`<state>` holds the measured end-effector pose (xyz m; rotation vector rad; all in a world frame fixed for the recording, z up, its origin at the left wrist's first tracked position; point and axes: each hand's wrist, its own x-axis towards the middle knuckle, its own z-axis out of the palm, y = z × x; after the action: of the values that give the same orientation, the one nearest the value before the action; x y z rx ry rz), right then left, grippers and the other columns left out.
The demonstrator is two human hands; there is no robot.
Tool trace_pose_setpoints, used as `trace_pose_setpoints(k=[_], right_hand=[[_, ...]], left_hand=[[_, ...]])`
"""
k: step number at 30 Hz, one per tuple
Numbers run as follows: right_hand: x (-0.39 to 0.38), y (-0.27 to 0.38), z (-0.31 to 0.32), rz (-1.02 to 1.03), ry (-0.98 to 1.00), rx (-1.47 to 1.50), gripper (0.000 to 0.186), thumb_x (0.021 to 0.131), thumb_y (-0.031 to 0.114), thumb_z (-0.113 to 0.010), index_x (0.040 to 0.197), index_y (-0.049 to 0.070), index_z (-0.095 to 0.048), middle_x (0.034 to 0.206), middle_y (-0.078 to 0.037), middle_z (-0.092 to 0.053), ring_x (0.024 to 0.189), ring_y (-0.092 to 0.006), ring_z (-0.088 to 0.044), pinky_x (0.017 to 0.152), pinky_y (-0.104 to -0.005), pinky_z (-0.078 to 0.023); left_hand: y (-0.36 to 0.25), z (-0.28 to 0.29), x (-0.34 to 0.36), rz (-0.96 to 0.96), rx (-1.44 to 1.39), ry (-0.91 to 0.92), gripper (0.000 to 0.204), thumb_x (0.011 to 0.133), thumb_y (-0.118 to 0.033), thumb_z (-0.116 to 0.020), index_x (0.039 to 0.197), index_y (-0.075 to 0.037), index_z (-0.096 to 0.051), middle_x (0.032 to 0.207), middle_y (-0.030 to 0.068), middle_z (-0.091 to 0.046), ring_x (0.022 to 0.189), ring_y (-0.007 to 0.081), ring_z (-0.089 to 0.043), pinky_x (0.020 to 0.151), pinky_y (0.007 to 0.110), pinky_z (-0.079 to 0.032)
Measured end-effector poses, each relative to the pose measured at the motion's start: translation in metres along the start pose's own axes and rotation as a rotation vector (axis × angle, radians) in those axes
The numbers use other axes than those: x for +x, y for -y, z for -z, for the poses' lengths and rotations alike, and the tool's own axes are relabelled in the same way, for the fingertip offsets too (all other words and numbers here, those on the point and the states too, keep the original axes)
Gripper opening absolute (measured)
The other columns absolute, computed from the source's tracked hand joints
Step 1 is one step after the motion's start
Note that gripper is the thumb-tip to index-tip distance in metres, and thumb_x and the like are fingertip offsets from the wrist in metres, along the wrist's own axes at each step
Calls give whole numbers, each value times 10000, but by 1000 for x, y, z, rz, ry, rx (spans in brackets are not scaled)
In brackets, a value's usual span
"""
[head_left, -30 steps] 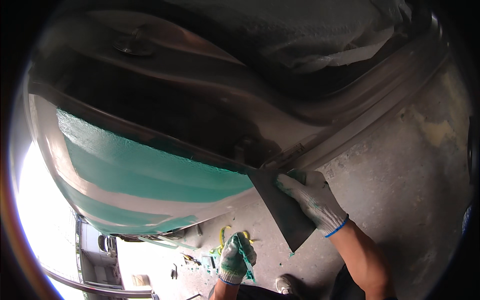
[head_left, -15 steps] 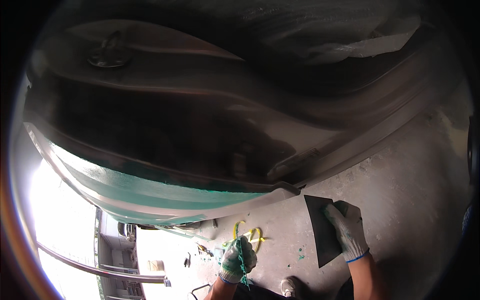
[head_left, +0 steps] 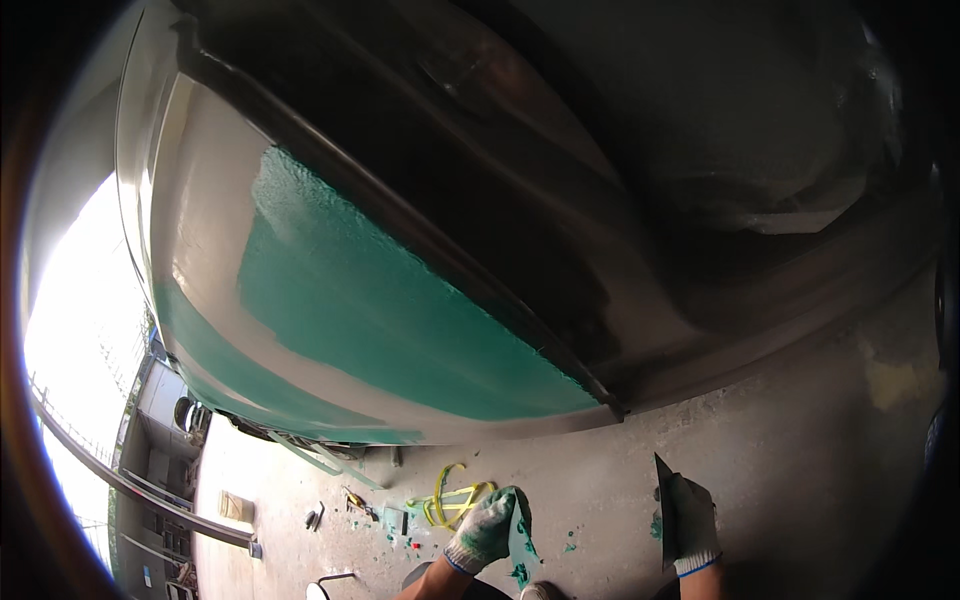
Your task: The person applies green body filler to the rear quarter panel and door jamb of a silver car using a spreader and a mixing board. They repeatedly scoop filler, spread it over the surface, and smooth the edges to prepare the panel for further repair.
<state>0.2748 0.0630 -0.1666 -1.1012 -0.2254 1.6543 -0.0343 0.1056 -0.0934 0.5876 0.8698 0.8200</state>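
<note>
In front of me is a vehicle body panel with broad patches of green filler on its pale surface. My left hand, in a white glove stained green, is closed around a thin, flat spreader smeared with green filler. Further right, my gloved right hand grips a dark flat plate, seen nearly edge-on. A lump of green filler sticks out from its left face. Both hands are below the panel's lower edge, apart from it.
An open, dark vehicle door spans the top and right. On the concrete floor lie yellow straps, a small yellow-handled tool and green scraps. A pale bucket stands further left. My shoe shows at the bottom.
My view has swung so more of the green-covered panel shows. The plate in my right hand has turned from broadside to nearly edge-on. The spreader in my left hand now shows its flat side.
</note>
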Motion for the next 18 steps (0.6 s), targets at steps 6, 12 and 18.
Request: trace_pose_setpoints(k=[6,12,18], right_hand=[[-66,32,-78,-49,88,-167,482,976,430,-607,1133,-21,-671,560,8,-488,450,-99,-426,442,-257,-342],[-122,31,-98,174,-160,29,193,923,206,-686,1032,46,-682,902,0,-648,766,-91,-592,688,-249,-499],[-222,75,-155,813,-128,-276,113,893,78,-698,973,-1,-698,858,-9,-687,753,-72,-600,704,-242,-510]], left_hand=[[-7,-17,-7,67,117,18,404,937,-371,-687,1114,-18,-602,905,54,-638,787,167,-610,700,320,-512],[-38,-37,-54,-365,-169,63,324,935,-259,-696,1114,0,-620,992,113,-683,905,239,-664,847,391,-556],[-58,-64,-131,-700,-128,-304,143,981,-170,-633,1054,-48,-649,933,5,-645,814,88,-585,742,245,-491]])
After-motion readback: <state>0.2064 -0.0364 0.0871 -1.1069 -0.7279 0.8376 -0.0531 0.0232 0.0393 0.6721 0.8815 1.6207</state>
